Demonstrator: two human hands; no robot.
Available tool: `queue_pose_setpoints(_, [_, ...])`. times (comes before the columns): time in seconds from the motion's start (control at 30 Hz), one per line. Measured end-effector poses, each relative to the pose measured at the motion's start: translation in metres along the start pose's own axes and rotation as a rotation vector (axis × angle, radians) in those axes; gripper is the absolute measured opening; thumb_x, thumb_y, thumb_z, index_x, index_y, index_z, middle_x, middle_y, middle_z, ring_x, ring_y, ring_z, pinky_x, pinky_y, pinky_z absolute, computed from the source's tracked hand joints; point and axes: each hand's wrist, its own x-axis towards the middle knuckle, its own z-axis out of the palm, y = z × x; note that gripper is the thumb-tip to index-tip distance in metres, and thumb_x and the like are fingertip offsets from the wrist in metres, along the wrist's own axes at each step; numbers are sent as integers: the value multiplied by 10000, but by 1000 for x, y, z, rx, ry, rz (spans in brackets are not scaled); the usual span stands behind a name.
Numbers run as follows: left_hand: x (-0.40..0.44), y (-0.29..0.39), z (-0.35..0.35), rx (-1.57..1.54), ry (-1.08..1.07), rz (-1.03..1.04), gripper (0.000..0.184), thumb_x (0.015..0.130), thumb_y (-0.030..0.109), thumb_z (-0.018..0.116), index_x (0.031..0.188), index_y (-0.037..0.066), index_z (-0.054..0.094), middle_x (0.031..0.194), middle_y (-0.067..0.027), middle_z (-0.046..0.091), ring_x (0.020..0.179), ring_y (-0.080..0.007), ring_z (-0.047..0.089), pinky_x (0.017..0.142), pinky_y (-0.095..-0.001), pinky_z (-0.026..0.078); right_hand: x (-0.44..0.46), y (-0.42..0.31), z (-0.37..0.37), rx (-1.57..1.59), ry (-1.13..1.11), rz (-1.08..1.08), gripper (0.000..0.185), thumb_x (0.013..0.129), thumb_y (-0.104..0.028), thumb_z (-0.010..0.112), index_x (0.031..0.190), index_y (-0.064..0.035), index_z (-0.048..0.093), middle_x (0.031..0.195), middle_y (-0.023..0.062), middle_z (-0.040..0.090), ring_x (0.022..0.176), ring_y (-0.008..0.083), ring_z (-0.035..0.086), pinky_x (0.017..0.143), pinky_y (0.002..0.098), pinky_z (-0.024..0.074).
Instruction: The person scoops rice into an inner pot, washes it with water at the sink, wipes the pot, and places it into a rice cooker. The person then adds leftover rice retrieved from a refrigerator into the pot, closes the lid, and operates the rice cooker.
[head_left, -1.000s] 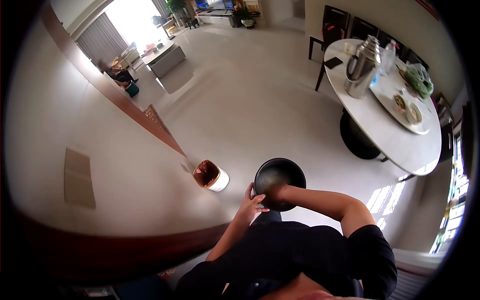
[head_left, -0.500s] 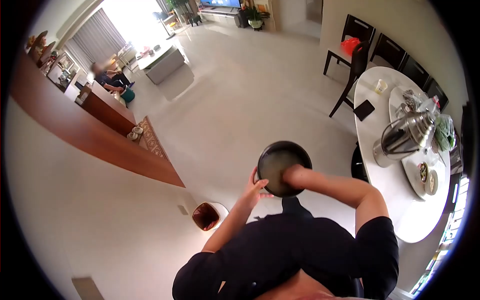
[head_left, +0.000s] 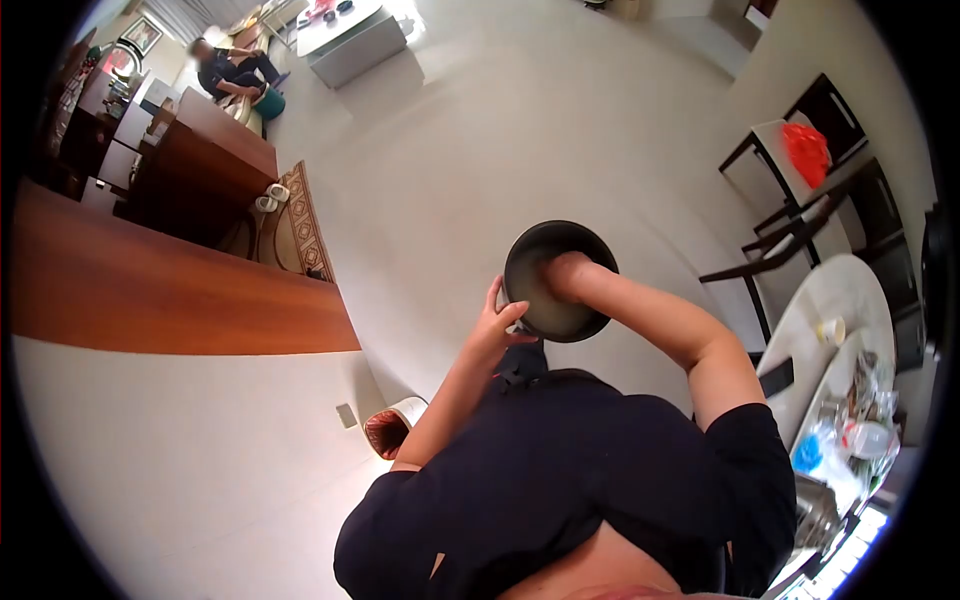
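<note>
A dark round pot [head_left: 572, 236] is held out before my body, over the floor. Cloudy, whitish liquid [head_left: 553, 318] lies inside; what is under its surface cannot be made out. My left hand [head_left: 498, 322] grips the pot's left side, with the thumb at the rim and the other fingers along the outside. My right hand [head_left: 569, 274] reaches down into the pot, its fingers hidden in the liquid, so I cannot see whether they are closed.
On the right stands a white dining table [head_left: 812, 290] with bags, a cup and a metal kettle [head_left: 818, 515]. Dark chairs [head_left: 765, 262] flank it; one bears a red bag [head_left: 806, 153]. A waste bin [head_left: 388, 432] sits at left. A person [head_left: 236, 72] sits far back.
My view has turned to the right and the room has shifted with it. The pot is still in my left hand, with my right hand still inside it.
</note>
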Motion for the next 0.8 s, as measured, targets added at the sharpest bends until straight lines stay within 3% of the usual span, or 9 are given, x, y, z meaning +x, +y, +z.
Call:
queue_pose_setpoints(0.1, [66,45,-7,44,7,5,965,808,298,686,1487,147,17,1243,-161,488,1105,-302,518,759,-497,522,60,39,-15,95,-88,-28,290,840,-187,547,1063,-25,635,997,189,672,906,302,668,768,411,527])
queue_pose_setpoints(0.13, [91,63,-10,48,21,-38,962,818,254,676,1491,148,-4,1229,-155,495,1081,-280,521,774,-503,512,74,53,-25,141,-97,-22,294,843,-191,548,1061,-19,640,1005,197,668,910,309,666,775,408,524])
queue_pose_setpoints(0.23, [152,122,-9,100,34,-78,966,801,235,687,1490,120,19,1244,-182,481,1126,-314,505,767,-441,536,111,82,-57,325,-42,11,330,779,-207,639,1072,-60,667,1056,187,657,980,307,641,830,396,494])
queue_pose_setpoints(0.33, [221,170,-17,106,-9,-88,968,798,220,690,1492,142,19,1244,-184,476,1134,-314,498,761,-475,538,159,127,-82,643,153,-142,337,789,-200,625,1099,-71,653,1050,188,654,983,327,628,849,393,474])
queue_pose_setpoints(0.47, [316,230,-23,48,-67,-102,973,797,224,691,1493,159,15,1254,-187,460,1141,-312,490,755,-502,537,192,198,-166,762,60,-156,321,867,-194,534,1152,-60,598,1068,203,637,986,362,602,839,395,461])
queue_pose_setpoints(0.57, [389,277,-20,82,-88,-65,978,793,236,696,1493,167,18,1273,-177,449,1150,-304,483,771,-503,530,257,262,-185,719,199,-177,323,859,-164,537,1166,-73,580,1056,212,634,989,346,608,849,399,462])
queue_pose_setpoints(0.67, [460,329,-18,116,-93,-36,979,784,252,701,1495,194,30,1314,-152,429,1172,-291,468,794,-478,511,276,324,-277,636,103,-38,320,840,-143,550,1152,-79,581,1131,192,602,1069,319,580,887,407,464])
queue_pose_setpoints(0.8, [542,396,-30,153,-52,8,1005,742,271,715,1498,228,53,1403,-132,377,1204,-283,449,813,-433,480,369,423,-332,121,449,-153,341,824,-161,548,1152,-70,580,1254,151,516,1184,300,504,922,417,470])
